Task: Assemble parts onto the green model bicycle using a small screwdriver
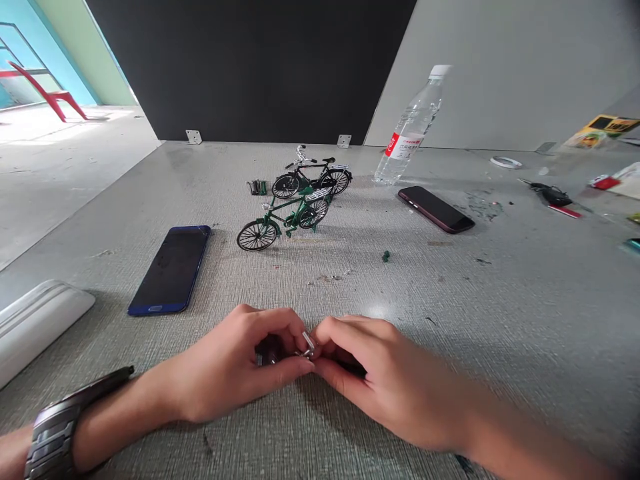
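Near the front of the grey table, my left hand (245,363) and my right hand (375,373) meet at their fingertips. Both are closed on a small silver metal part (309,343), pinched between thumbs and fingers. Something dark shows under the left fingers, too hidden to name. Beyond the hands a green model bicycle (290,219) stands upright, with a black model bicycle (320,179) just behind it. A small dark rack-like piece (257,187) lies to their left, and a tiny green part (385,256) lies to the right.
A blue phone (170,270) and a white case (45,320) lie at the left. A water bottle (413,127) and a dark red phone (436,209) are at the back right. Keys (550,193), a tape ring (506,163) and packets (600,133) are at the far right.
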{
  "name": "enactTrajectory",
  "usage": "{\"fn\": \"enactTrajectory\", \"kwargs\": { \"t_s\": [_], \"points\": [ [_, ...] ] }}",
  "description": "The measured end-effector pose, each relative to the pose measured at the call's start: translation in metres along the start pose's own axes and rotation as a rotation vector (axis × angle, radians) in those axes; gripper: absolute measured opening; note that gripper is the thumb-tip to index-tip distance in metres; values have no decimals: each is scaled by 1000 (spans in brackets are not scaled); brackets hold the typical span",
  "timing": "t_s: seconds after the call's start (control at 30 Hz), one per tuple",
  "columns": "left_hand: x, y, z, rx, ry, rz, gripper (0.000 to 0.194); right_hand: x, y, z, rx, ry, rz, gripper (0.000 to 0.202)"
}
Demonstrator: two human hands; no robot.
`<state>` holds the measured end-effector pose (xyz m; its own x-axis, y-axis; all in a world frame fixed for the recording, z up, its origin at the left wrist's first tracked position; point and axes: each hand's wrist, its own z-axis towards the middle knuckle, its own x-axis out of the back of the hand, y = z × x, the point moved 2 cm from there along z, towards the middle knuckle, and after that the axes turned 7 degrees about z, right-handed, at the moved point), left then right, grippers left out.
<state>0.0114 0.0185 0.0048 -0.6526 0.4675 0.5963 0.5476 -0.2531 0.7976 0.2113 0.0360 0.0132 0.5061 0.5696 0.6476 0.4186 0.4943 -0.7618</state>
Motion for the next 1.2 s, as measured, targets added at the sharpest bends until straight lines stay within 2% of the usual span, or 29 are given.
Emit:
{"fn": "enactTrajectory", "kwargs": {
  "t_s": [1.2],
  "points": [
    [0,2,1,-17,-10,7,7,1,-1,1,16,-4,-18,7]
  ]
}}
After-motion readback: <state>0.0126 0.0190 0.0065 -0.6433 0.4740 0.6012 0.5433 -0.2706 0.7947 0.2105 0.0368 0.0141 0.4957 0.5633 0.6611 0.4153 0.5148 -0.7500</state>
